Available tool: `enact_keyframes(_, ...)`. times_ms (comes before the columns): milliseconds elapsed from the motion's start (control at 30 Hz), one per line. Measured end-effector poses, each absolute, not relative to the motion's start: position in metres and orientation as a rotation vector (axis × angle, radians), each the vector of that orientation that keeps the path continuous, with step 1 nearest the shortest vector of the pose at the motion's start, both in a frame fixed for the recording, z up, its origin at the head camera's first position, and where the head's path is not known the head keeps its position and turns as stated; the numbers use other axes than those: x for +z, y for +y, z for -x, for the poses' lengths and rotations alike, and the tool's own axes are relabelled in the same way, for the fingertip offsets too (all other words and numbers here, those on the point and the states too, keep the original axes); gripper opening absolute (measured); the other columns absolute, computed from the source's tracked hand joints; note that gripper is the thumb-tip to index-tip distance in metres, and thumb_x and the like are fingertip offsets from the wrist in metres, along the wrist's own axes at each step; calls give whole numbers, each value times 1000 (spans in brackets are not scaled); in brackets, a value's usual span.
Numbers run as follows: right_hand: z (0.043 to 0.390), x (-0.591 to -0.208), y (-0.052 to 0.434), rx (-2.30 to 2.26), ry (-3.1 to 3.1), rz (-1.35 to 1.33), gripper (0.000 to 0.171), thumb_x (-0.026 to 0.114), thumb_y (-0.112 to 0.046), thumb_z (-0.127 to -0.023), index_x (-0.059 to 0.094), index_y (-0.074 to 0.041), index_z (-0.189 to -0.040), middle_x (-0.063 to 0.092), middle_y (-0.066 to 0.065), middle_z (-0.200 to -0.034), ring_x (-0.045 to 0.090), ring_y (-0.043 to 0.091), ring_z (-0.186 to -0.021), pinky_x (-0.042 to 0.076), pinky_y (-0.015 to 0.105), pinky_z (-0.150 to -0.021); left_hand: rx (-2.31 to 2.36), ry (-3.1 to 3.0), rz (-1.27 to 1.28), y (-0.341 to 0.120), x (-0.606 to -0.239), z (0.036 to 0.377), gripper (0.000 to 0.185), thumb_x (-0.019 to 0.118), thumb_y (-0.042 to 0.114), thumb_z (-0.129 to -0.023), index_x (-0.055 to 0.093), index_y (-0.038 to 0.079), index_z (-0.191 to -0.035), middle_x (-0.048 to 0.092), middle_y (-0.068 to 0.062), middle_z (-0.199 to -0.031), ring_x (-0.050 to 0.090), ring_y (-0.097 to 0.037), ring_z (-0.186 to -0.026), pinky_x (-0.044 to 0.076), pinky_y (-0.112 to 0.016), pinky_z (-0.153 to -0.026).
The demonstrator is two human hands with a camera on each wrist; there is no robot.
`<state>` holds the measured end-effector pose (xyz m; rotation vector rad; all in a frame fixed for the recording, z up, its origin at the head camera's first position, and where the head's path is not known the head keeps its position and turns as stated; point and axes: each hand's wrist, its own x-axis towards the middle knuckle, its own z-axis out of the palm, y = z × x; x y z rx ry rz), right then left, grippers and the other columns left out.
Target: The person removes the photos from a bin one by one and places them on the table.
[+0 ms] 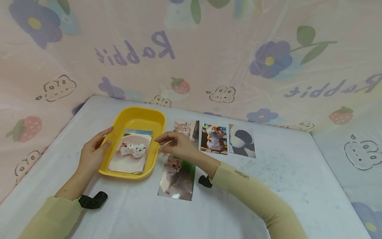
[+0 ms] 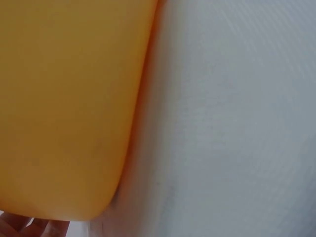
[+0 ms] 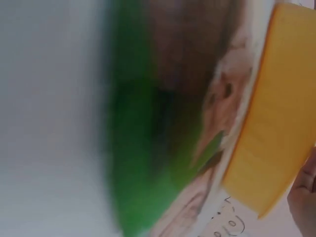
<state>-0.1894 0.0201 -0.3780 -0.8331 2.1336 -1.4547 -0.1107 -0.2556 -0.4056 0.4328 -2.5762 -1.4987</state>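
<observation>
White sheeting covers the table [image 1: 268,186], which stands against a pink backdrop [image 1: 209,49] printed with flowers, strawberries and the word "Rabbit". Toward the table's left side sits a yellow tray [image 1: 135,117], and flat in its bottom lies a photo of two small hamsters [image 1: 131,151].

At the tray's left wall is the left hand [image 1: 92,156], fingers straight and laid along the outer rim, thumb near the edge; it steadies the tray without curling round it. In the left wrist view the tray's yellow wall fills most of the frame, with fingertips [image 2: 34,228] just showing at the bottom.

On the tray's right side the right hand [image 1: 176,144] hovers just beside the rim, fingers loosely extended and pointing toward the tray. It seems to hold nothing, though the fingertips are small in the head view and the right wrist view is badly blurred.

Below that hand a cat photo with a green background [image 1: 176,177] lies on the table, touching the tray's right edge. Behind the hand, in a row, lie another cat photo [image 1: 185,127], partly hidden, a standing hamster photo [image 1: 213,138] and a black-and-white photo [image 1: 242,141].
</observation>
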Motion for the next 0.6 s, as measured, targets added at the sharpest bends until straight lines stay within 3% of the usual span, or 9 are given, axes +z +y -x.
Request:
enact_keyframes(300,198,-365,-17,-1406,2118,726,36,68,-13,-87,64,-7,-122,60,14,-127,58,25,-115,50,22,-89,-1515,-2573,-422,-256,-406,111,45,42,23,-102,39,23,-147,41,-20,-147,43,-38,-129,39,-56,-103)
enact_keyframes(600,211,-359,-50,-1123,2178,783,48,68,-26,-86,59,-11,-131,57,10,-134,54,20,-119,46,24,-97,-1521,-2573,-415,-256,-405,110,45,42,23,-103,39,23,-147,43,-20,-147,45,-36,-128,42,-50,-103)
